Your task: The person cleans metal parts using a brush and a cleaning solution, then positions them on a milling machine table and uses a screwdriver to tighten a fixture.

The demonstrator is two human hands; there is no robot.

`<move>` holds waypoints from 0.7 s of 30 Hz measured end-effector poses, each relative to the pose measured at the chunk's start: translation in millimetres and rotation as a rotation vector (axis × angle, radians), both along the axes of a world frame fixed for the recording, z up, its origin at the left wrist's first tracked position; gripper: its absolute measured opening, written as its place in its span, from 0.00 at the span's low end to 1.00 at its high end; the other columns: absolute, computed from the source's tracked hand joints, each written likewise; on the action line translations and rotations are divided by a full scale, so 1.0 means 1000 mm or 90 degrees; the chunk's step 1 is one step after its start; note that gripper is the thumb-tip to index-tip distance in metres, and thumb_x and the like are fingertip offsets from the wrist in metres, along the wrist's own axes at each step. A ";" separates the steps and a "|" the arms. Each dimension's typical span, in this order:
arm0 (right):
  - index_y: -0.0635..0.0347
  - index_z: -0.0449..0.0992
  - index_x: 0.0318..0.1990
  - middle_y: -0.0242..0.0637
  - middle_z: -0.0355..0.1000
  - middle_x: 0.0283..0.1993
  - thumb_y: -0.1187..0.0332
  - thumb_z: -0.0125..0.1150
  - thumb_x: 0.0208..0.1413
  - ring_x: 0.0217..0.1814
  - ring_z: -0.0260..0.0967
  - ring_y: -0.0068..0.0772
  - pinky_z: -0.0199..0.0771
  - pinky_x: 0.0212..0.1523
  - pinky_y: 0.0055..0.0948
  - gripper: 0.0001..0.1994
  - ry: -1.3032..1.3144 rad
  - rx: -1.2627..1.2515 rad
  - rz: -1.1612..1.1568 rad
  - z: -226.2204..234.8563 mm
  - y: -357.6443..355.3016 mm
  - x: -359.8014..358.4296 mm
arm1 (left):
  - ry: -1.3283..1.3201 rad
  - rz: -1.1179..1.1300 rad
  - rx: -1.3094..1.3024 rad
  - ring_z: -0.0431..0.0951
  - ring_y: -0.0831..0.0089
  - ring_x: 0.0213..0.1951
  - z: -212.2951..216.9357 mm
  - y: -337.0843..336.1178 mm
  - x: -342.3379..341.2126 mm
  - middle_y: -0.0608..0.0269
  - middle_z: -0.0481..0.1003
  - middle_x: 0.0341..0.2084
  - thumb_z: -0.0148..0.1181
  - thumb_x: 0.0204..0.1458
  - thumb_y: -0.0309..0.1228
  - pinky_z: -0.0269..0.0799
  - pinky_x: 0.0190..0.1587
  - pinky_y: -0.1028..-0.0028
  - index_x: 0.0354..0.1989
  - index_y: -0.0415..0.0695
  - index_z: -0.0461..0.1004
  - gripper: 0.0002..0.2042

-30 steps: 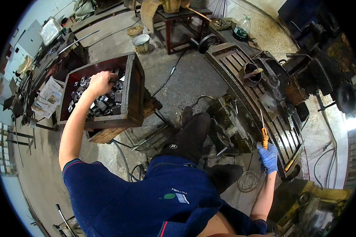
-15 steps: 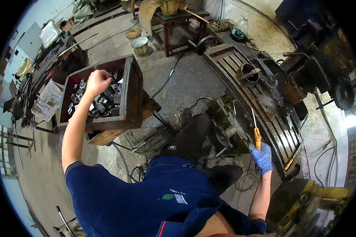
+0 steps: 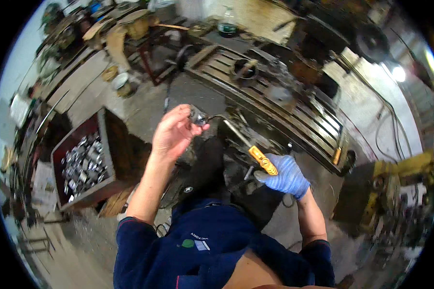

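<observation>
Short of the slotted bed's (image 3: 206, 78) near edge, the left hand (image 3: 172, 134) pinches a metal part (image 3: 197, 115); the right hand (image 3: 285, 176) clasps an orange-handled tool (image 3: 262, 159). The step seems to be tooling the part, calling for steady alignment.

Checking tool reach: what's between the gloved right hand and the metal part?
Head view: the orange-handled tool spans it, from the right hand to its bent tip by the metal part.

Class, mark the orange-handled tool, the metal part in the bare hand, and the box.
Orange-handled tool (image 3: 263, 160), head view: on the handle.
Held metal part (image 3: 196, 115), head view: on its visible face.
Box (image 3: 117, 150), head view: on its outer side wall.
</observation>
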State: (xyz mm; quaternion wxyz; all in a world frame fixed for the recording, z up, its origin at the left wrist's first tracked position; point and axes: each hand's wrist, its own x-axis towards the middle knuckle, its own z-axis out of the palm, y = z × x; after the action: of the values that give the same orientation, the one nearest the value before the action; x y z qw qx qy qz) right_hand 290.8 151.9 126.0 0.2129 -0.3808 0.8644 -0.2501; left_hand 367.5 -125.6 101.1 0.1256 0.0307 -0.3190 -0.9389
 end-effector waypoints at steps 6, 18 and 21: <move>0.56 0.74 0.27 0.47 0.70 0.23 0.48 0.56 0.44 0.25 0.68 0.50 0.68 0.27 0.41 0.19 0.125 0.008 -0.056 -0.025 0.060 -0.002 | -0.106 -0.116 -0.116 0.74 0.71 0.20 -0.060 0.042 -0.073 0.63 0.72 0.21 0.55 0.51 0.29 0.73 0.42 0.62 0.29 0.40 0.68 0.06; 0.61 0.75 0.31 0.47 0.69 0.22 0.61 0.63 0.42 0.22 0.66 0.26 0.67 0.28 0.29 0.13 -0.035 0.015 -0.177 -0.016 0.104 -0.054 | -0.034 -0.160 -0.759 0.72 0.76 0.18 -0.087 0.084 -0.210 0.62 0.71 0.15 0.57 0.44 0.27 0.69 0.24 0.76 0.20 0.38 0.68 0.07; 0.64 0.76 0.36 0.33 0.73 0.26 0.67 0.66 0.43 0.29 0.64 0.15 0.67 0.31 0.22 0.13 -0.014 -0.217 -0.328 -0.051 0.114 -0.093 | 0.134 0.032 -1.069 0.72 0.64 0.20 -0.074 0.097 -0.253 0.53 0.70 0.17 0.60 0.37 0.29 0.67 0.26 0.69 0.22 0.37 0.69 0.08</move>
State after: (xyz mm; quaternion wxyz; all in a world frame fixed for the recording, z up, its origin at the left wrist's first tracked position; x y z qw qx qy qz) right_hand 197.3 266.2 74.9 0.0847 -0.1765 0.8757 -0.4413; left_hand 114.5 -28.2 26.8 0.1564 -0.1535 -0.8965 -0.3852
